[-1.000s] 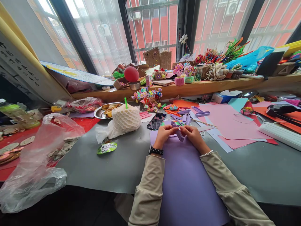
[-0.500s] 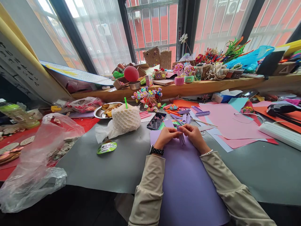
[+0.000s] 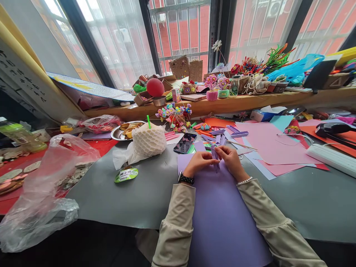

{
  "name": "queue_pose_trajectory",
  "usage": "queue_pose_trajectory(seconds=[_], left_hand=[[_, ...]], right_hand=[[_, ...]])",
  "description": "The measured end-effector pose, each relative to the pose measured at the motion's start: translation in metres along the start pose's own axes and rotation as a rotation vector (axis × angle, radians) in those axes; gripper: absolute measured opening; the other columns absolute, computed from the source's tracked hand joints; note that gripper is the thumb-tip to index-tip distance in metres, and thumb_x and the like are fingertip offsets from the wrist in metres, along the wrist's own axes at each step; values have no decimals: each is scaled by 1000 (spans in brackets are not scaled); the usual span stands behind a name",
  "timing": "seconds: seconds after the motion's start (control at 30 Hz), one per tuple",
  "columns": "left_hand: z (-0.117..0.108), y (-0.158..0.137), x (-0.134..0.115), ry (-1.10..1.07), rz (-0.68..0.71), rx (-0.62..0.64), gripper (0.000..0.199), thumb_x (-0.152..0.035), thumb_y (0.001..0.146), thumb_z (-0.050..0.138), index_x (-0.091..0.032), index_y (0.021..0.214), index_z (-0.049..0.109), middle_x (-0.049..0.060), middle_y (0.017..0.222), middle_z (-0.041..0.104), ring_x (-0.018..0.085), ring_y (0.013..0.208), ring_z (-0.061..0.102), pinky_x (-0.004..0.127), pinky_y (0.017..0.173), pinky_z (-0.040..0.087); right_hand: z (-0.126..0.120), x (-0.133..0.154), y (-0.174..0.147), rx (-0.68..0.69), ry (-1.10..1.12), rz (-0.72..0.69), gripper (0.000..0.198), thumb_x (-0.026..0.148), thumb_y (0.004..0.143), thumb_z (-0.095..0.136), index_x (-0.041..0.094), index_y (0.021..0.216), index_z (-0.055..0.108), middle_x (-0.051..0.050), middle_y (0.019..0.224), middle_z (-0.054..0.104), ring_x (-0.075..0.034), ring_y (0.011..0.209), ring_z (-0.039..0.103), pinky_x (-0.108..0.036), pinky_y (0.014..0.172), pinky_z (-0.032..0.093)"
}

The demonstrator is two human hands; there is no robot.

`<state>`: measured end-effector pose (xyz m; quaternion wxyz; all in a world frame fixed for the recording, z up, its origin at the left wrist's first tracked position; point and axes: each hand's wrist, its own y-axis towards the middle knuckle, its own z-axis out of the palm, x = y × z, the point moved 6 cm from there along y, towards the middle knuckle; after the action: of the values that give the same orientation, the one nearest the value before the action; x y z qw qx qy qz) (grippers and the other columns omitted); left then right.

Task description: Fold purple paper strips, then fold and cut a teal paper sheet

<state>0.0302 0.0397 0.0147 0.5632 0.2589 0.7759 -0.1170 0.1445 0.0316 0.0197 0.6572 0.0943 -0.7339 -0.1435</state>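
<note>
A small folded purple paper strip (image 3: 216, 167) stands between my hands, pinched at its upper part. My left hand (image 3: 200, 162) grips it from the left with thumb and fingers closed. From the right, my right hand (image 3: 228, 158) holds it between thumb and fingertips. Parts of the strip are hidden behind the fingers. Beneath both hands lies a large purple paper sheet (image 3: 222, 215), hanging over the table's front edge. More folded purple strips (image 3: 239, 134) lie just beyond the hands.
A phone (image 3: 185, 143) lies left of the strips. Further left stand a net-wrapped white item (image 3: 149, 143) with a green straw and a metal plate (image 3: 113, 134). Pink paper sheets (image 3: 274, 144) and a white power strip (image 3: 332, 159) are on the right. A plastic bag (image 3: 41, 193) drapes at the left.
The folded purple strip has turned slightly and shifted a little to the right. My left fingers have moved right, lower on the strip; my right fingers have shifted slightly.
</note>
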Motion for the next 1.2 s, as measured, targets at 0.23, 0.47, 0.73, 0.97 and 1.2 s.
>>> queue_pose_trajectory(seconds=[0.23, 0.47, 0.73, 0.97, 1.2], left_hand=[[-7, 3, 7, -212, -27, -120, 30, -40, 60, 62, -11, 69, 56, 1, 62, 57, 8, 53, 51, 19, 49, 36], [-12, 4, 8, -452, -33, -218, 35, -38, 59, 64, -12, 77, 52, 3, 63, 61, 13, 54, 59, 25, 53, 46], [-14, 5, 10, -419, -37, -253, 30, -35, 60, 64, -10, 72, 55, 3, 60, 61, 12, 52, 59, 24, 52, 47], [-13, 4, 11, -396, -91, -233, 31, -38, 61, 63, -10, 71, 55, 4, 60, 62, 12, 49, 58, 23, 49, 46], [-10, 2, 2, -249, 1, -192, 27, -35, 59, 64, -11, 68, 57, 2, 59, 60, 9, 52, 54, 20, 51, 42]], right_hand=[[-7, -11, 3, -101, 203, 28, 22, 38, 69, 54, 17, 66, 53, 4, 50, 46, -7, 45, 42, -21, 46, 36], [-7, -17, 4, -139, 281, 96, 23, 37, 63, 60, 18, 71, 53, 4, 55, 53, -9, 50, 51, -22, 51, 43], [-7, -16, 4, -93, 131, 90, 26, 40, 64, 59, 15, 62, 56, -1, 56, 56, -8, 48, 49, -21, 47, 41], [-9, -15, 4, -114, 67, 20, 29, 42, 68, 55, 15, 58, 54, 0, 53, 54, -8, 44, 47, -22, 44, 39], [-8, -10, 2, -112, -52, -6, 30, 42, 70, 52, 16, 55, 50, 1, 49, 52, -9, 43, 45, -22, 45, 37]])
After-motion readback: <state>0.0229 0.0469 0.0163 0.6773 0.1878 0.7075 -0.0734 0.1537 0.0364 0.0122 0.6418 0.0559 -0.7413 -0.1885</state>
